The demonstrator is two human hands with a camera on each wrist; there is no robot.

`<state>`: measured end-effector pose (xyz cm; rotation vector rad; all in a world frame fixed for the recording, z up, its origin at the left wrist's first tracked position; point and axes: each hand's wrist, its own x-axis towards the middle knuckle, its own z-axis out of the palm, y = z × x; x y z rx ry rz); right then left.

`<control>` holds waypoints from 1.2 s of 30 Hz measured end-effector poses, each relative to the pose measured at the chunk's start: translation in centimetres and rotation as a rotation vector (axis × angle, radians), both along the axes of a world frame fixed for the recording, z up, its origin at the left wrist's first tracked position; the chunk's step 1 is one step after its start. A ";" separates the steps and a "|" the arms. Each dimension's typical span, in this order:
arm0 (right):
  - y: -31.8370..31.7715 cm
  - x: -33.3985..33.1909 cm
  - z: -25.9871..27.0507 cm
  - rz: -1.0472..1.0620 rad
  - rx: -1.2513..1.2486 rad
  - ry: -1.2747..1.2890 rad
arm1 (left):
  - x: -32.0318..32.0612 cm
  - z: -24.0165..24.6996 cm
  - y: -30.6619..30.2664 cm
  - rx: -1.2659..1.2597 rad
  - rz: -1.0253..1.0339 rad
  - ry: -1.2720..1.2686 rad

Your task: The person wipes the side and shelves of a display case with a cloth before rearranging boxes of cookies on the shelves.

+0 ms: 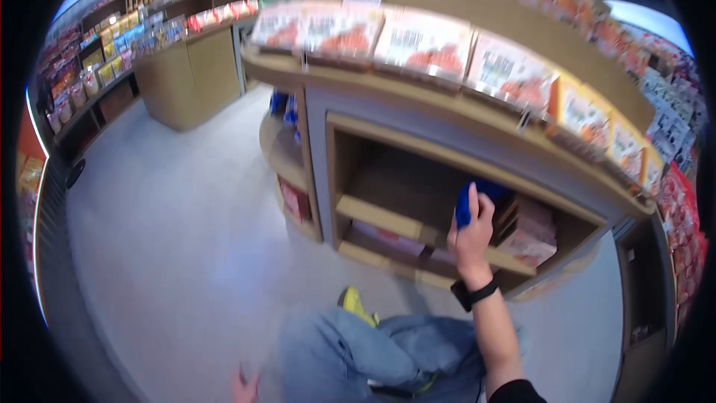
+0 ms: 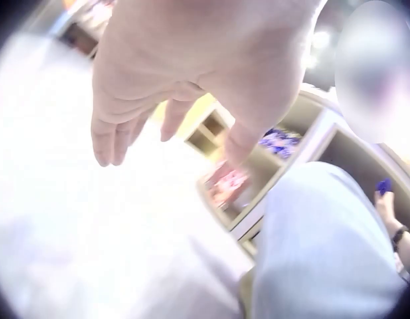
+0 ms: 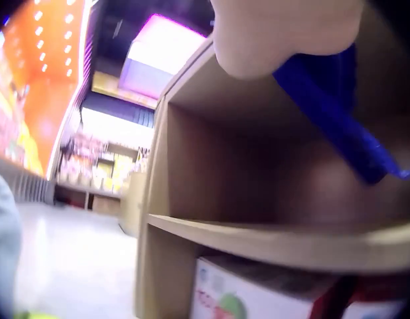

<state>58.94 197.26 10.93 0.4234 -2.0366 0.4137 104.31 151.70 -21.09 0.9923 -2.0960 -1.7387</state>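
Observation:
My right hand grips a dark blue packet with a crimped edge, at the opening of a wooden shelf compartment. The packet slants downward above the shelf board in the right wrist view, and the hand hides its upper part. To the right of that hand, pale boxes stand inside the same compartment. At the bottom of the head view, my left hand hangs low over the floor, away from the shelves. Its fingers point down loosely with nothing held.
Printed boxes line the counter top above the compartment. A lower shelf holds a white and red box. My bent knee is close to the unit. Another display counter stands at the left across the pale floor.

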 end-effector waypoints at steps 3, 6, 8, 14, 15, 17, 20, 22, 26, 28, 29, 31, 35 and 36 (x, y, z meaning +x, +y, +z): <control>0.8 -1.0 -4.9 -0.134 0.239 -0.297 | -12.6 22.1 3.8 -0.420 -0.129 0.006; 3.5 -0.9 -10.3 -0.031 0.301 -0.357 | -23.7 35.6 13.2 -0.660 -0.517 0.332; 3.9 -0.3 -8.8 -0.002 0.277 -0.424 | -27.7 39.8 18.2 -0.706 -0.945 0.448; 6.0 2.6 -9.2 0.069 0.359 -0.489 | -35.4 35.3 32.1 -0.980 -1.305 0.596; 6.5 2.8 -9.4 0.083 0.355 -0.500 | -35.8 34.1 33.1 -0.958 -1.317 0.609; 6.9 3.0 -9.3 0.077 0.355 -0.520 | -36.5 31.6 35.0 -0.732 -1.218 0.631; 6.6 3.5 -8.5 0.101 0.328 -0.607 | -37.2 27.2 34.3 -0.852 -1.129 0.518; 6.0 3.2 -8.3 0.115 0.383 -0.599 | -37.5 24.5 32.5 -0.891 -1.068 0.510; 4.9 3.0 -8.1 0.317 0.370 -0.644 | -38.2 23.1 31.9 -0.883 -0.971 0.440; 4.4 3.1 -8.1 0.278 0.400 -0.629 | -38.8 22.3 31.7 -0.940 -0.971 0.410; 4.3 3.3 -8.1 0.281 0.413 -0.643 | -39.0 22.0 31.4 -0.925 -0.976 0.391; 4.0 3.4 -8.2 0.118 0.377 -0.621 | -39.3 21.5 30.9 -0.928 -0.970 0.340; 4.5 4.6 -7.4 -0.249 0.419 -0.597 | -39.3 21.9 30.5 -0.846 -0.970 0.267; 4.8 4.5 -7.6 -0.265 0.417 -0.582 | -39.4 22.1 30.6 -0.809 -0.982 0.257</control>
